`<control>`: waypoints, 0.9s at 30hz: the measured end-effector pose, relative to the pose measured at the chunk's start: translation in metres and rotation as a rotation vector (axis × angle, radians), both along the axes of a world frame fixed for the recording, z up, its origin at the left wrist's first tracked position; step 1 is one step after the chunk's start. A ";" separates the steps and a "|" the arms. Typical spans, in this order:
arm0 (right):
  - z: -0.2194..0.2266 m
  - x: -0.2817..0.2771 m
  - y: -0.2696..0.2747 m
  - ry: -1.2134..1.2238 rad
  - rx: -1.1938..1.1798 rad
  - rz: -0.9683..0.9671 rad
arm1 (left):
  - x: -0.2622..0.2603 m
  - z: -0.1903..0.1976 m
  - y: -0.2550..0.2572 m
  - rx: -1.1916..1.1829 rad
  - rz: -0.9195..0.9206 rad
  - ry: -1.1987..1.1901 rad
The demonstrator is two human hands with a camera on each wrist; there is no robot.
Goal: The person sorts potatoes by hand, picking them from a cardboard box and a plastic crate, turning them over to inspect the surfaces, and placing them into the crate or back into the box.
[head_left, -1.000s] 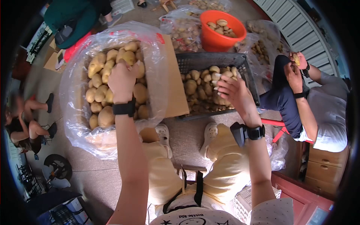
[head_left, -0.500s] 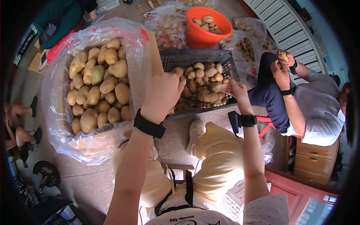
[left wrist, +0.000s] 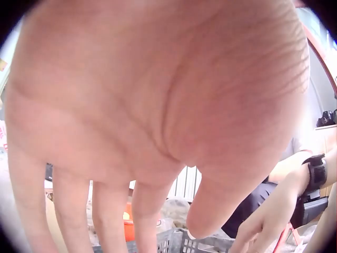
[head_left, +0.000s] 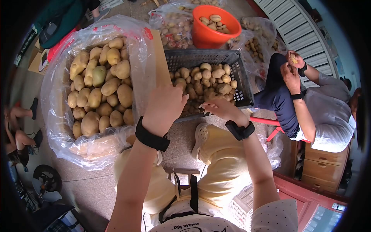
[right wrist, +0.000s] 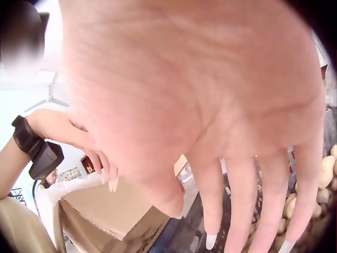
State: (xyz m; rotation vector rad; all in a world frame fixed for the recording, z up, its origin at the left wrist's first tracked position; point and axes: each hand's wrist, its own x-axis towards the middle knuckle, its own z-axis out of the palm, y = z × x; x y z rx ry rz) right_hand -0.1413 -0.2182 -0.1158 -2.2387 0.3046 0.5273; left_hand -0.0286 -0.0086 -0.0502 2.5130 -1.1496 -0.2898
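the left hand (head_left: 164, 106), open, is at the left of the crate (head_left: 243, 79), beside its potatoes (head_left: 206, 75). the right hand (head_left: 224, 109), also open, has moved closer to it. bigger potatoes (head_left: 90, 123) fill a box (head_left: 159, 58) left of the crate.

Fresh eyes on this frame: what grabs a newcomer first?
Probably the bright orange bucket at the top centre, standing behind the dark crate. Next, the big plastic-lined box on the left, heaped with large potatoes, one noticeably greener than the rest. Then the left hand and right hand, near each other at the crate's near side.
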 end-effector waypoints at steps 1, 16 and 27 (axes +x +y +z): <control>0.000 0.000 -0.002 -0.015 -0.021 -0.005 | 0.000 0.002 0.000 0.029 0.002 0.012; -0.093 0.003 -0.125 -0.094 -0.283 -0.212 | 0.001 -0.004 -0.005 0.042 0.006 0.028; -0.144 0.027 -0.225 -0.057 -0.668 -0.444 | -0.009 -0.001 -0.013 0.027 0.026 -0.071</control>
